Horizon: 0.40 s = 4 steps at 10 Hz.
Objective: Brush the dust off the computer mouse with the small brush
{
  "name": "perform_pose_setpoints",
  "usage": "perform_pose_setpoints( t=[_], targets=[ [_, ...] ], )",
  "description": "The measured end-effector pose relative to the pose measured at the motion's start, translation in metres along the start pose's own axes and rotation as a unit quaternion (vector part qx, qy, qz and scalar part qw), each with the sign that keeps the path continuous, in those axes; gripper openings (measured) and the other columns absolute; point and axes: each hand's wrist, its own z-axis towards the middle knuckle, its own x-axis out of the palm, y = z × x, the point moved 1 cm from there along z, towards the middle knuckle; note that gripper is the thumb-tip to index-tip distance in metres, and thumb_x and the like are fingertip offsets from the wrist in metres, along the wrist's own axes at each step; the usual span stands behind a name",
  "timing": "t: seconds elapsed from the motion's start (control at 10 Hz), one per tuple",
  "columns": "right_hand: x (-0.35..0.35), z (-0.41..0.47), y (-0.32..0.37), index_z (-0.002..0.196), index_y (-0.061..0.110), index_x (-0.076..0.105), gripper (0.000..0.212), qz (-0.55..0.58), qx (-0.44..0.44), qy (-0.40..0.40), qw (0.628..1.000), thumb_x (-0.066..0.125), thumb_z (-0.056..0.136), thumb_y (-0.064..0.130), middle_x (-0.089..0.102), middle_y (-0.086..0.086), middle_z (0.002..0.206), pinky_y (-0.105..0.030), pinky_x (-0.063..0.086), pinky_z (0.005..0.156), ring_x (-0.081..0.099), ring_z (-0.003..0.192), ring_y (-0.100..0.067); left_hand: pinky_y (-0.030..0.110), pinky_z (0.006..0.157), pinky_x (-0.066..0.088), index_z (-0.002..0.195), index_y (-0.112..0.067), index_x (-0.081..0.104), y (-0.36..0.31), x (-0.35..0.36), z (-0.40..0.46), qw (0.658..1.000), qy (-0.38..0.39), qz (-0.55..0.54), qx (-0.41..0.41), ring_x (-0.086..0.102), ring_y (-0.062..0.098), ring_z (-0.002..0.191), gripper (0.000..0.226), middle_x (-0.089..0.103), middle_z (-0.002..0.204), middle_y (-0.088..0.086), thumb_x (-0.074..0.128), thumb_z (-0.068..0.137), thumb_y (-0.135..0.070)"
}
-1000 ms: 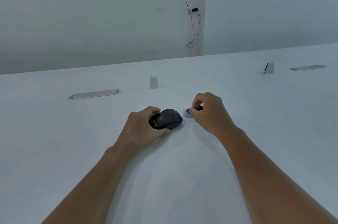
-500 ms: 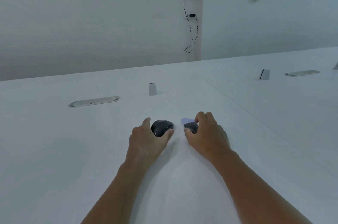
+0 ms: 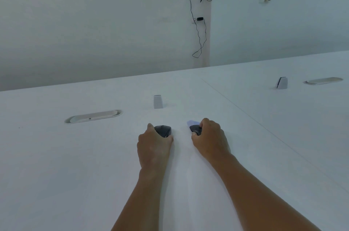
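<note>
A pale counter [image 3: 94, 164] carries everything. The left hand [image 3: 154, 148] grips the mouse [image 3: 162, 130], likely steadying it; just right of the mouse, the right hand [image 3: 210, 139] pinches the small brush [image 3: 195, 129], fingers curled round it.

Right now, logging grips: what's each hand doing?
Left hand: grips the computer mouse.
Right hand: grips the small brush.
</note>
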Motion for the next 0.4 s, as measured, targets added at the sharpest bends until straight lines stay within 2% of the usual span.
perform_pose_setpoints(
  t=[0.1,0.2,0.3,0.4],
  targets=[
    [0.008,0.017,-0.001,0.104,0.006,0.058,0.023,-0.008,0.006,0.002,1.000,0.062,0.089,0.023,0.065,-0.009,0.103,-0.030,0.044,0.067,0.064,0.088,-0.030,0.030,0.074,0.046,0.096,-0.018,0.054,-0.004,0.008,0.014,1.000,-0.016,0.022,-0.007,0.056,0.023,0.083,0.030,0.065,0.092,-0.001,0.074,0.080,-0.033],
    [0.013,0.024,-0.004,0.103,0.007,0.055,0.024,-0.023,0.014,0.001,1.000,0.061,0.089,0.024,0.064,-0.009,0.102,-0.030,0.040,0.067,0.055,0.080,-0.027,0.034,0.079,0.051,0.110,-0.014,0.058,-0.002,0.016,0.022,0.999,-0.019,0.040,-0.018,0.064,0.028,0.093,0.043,0.071,0.104,0.004,0.075,0.080,-0.039],
    [0.013,0.020,-0.004,0.108,0.007,0.054,0.034,-0.003,0.022,0.011,1.000,0.066,0.089,0.033,0.061,-0.006,0.103,-0.031,0.044,0.071,0.061,0.090,-0.028,0.038,0.090,0.055,0.130,-0.015,0.050,0.002,0.015,0.020,0.999,0.013,0.031,-0.019,0.067,0.030,0.109,0.072,0.070,0.118,0.005,0.078,0.073,-0.049],
    [0.000,0.023,-0.002,0.112,0.011,0.057,0.040,0.139,0.036,-0.034,0.989,0.072,0.089,0.040,0.056,-0.001,0.091,-0.027,0.043,0.073,0.056,0.082,-0.018,0.040,0.106,0.045,0.146,-0.014,0.035,0.013,0.006,0.016,0.997,0.047,0.063,0.007,0.051,0.026,0.133,0.112,0.055,0.139,0.002,0.075,0.061,-0.076]
  ],
)
